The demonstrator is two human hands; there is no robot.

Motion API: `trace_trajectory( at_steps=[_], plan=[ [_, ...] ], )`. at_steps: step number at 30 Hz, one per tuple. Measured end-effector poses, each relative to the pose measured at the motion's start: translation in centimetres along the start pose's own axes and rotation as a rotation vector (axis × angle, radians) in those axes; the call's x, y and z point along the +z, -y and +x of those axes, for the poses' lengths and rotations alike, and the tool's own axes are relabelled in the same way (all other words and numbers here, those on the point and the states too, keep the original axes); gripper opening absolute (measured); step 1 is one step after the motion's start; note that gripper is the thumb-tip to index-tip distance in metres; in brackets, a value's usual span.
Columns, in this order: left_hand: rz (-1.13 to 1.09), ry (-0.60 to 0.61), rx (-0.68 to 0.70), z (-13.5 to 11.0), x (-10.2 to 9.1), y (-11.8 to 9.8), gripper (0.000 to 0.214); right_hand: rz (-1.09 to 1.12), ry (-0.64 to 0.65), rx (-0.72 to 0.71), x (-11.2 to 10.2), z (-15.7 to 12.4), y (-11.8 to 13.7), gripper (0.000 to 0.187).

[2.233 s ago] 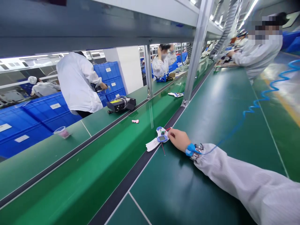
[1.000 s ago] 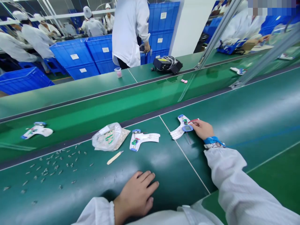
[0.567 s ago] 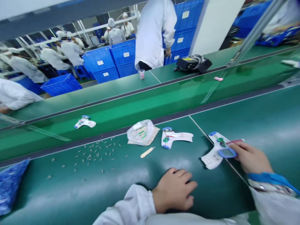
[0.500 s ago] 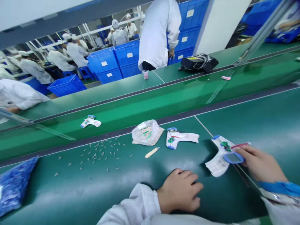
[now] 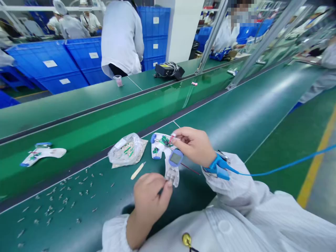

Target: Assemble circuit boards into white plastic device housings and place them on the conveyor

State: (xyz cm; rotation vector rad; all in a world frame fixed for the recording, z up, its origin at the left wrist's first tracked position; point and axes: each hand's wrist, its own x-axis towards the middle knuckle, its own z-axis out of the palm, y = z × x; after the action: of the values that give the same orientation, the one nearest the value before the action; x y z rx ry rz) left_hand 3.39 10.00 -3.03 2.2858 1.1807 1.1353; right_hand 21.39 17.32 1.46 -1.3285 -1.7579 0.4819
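Note:
A white gun-shaped thermometer shell [image 5: 172, 172] with a green circuit board and wires is between my hands. Its blue-rimmed display [image 5: 175, 158] hangs beside the handle. My left hand [image 5: 150, 194] pinches the lower end of the handle between thumb and fingers. With its fingertips closed, my right hand [image 5: 193, 142] grips a short red wire [image 5: 171, 139] near the board. Behind the held shell, a second shell [image 5: 156, 156] seems to lie on the bench, mostly hidden. Left of them are a pale-handled pointed tool [image 5: 138, 171] and a clear bag of small parts [image 5: 124, 150].
Many small metal pieces [image 5: 64, 200] are scattered over the green bench at left. Another shell [image 5: 43, 152] lies farther left on the green strip. A blue cord [image 5: 283, 168] runs from my right wristband. Across the bench are a black box [image 5: 169, 70], a cup [image 5: 118, 81] and co-workers.
My view has swung right. My right hand has brought the shell leftward, nearer the bag. My left hand, earlier resting on the bench, now holds the handle.

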Motion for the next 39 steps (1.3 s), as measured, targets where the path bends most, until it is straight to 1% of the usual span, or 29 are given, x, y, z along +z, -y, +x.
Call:
trace_trajectory(
  at_steps=[2, 3, 4, 6, 8, 11, 13, 15, 18, 21, 24, 26, 29, 32, 34, 35, 37, 39],
  plan=[
    [-0.014, -0.085, -0.073, 0.9, -0.9, -0.2, 0.015, -0.034, -0.001, -0.065, 0.3, 0.2, 0.9, 0.008],
    [-0.012, -0.123, -0.11, 1.2, -0.9, -0.3, 0.008, -0.05, -0.004, -0.082, 0.4, 0.3, 1.3, 0.006],
    [-0.006, -0.153, -0.141, 1.5, -0.9, -0.3, 0.007, -0.065, -0.008, -0.094, 0.5, 0.3, 1.5, 0.005],
    [0.003, -0.178, -0.195, 2.0, -0.4, -0.5, 0.022, -0.088, -0.007, -0.114, 0.6, 0.3, 1.9, 0.004],
    [-0.052, -0.162, -0.275, 2.5, 0.2, -0.6, 0.033, -0.111, 0.007, -0.128, 0.7, 0.2, 2.1, 0.004],
    [-0.268, -0.118, -0.479, 3.2, 0.6, -0.9, 0.035, -0.152, 0.059, -0.146, 1.0, 0.0, 2.2, 0.003],
    [-0.4, -0.091, -0.574, 3.4, 0.4, -0.8, 0.032, -0.161, 0.094, -0.153, 1.1, 0.0, 2.2, 0.003],
    [-0.53, -0.043, -0.609, 3.5, 0.0, -0.5, 0.03, -0.147, 0.114, -0.149, 1.1, 0.1, 2.2, 0.003],
    [-0.817, 0.026, -0.652, 3.4, -0.7, 0.4, 0.032, -0.101, 0.141, -0.094, 0.8, 0.2, 2.0, 0.003],
    [-1.069, 0.033, -0.708, 3.3, -1.3, 1.2, 0.042, -0.023, 0.176, -0.017, 0.6, 0.1, 1.8, 0.006],
    [-1.234, 0.015, -0.778, 3.3, -1.6, 1.4, 0.039, 0.05, 0.22, 0.008, 0.3, -0.2, 1.9, 0.006],
    [-1.306, 0.003, -0.815, 3.3, -1.9, 1.2, 0.036, 0.077, 0.221, -0.04, 0.1, -0.4, 2.0, 0.006],
    [-1.369, -0.005, -0.861, 3.4, -2.2, 0.9, 0.037, 0.139, 0.182, -0.167, -0.2, -0.4, 2.2, 0.021],
    [-1.421, -0.006, -0.904, 3.5, -2.5, 0.7, 0.04, 0.236, 0.224, -0.208, 0.0, -0.3, 2.3, 0.027],
    [-1.433, 0.005, -0.916, 3.5, -2.6, 0.5, 0.041, 0.28, 0.219, -0.229, 0.2, -0.4, 2.3, 0.023],
    [-1.423, 0.007, -0.919, 3.5, -2.6, 0.5, 0.041, 0.292, 0.2, -0.262, 0.2, -0.5, 2.4, 0.018],
    [-1.389, -0.005, -0.936, 3.4, -2.5, 0.3, 0.041, 0.283, 0.154, -0.365, 0.2, -0.6, 2.5, 0.009],
    [-1.357, -0.031, -0.96, 3.4, -2.4, 0.3, 0.038, 0.226, 0.122, -0.458, 0.1, -0.7, 2.8, 0.006]
  ],
)
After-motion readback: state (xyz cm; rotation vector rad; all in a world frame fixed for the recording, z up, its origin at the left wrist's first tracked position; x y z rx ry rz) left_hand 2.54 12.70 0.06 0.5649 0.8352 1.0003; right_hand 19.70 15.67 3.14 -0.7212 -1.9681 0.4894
